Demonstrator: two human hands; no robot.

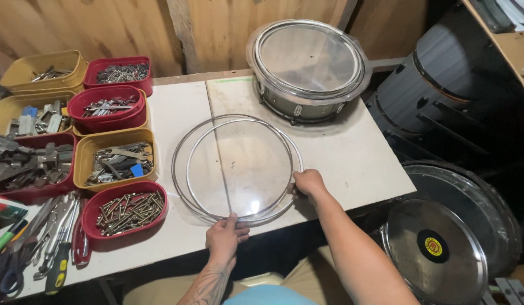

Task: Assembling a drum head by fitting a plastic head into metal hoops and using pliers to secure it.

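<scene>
A clear round drumhead with a metal hoop lies flat in the middle of the white table; a second hoop edge shows around it on the left. My left hand grips its near rim, thumb on top. My right hand holds its right rim. Behind it, at the table's back edge, stands a shallow metal drum with a clear head and shiny rim.
Red and yellow tubs of bolts, screws and metal parts fill the table's left side, with pliers and hand tools at the front left. Dark drum shells and a shiny drum stand to the right. A wooden wall is behind.
</scene>
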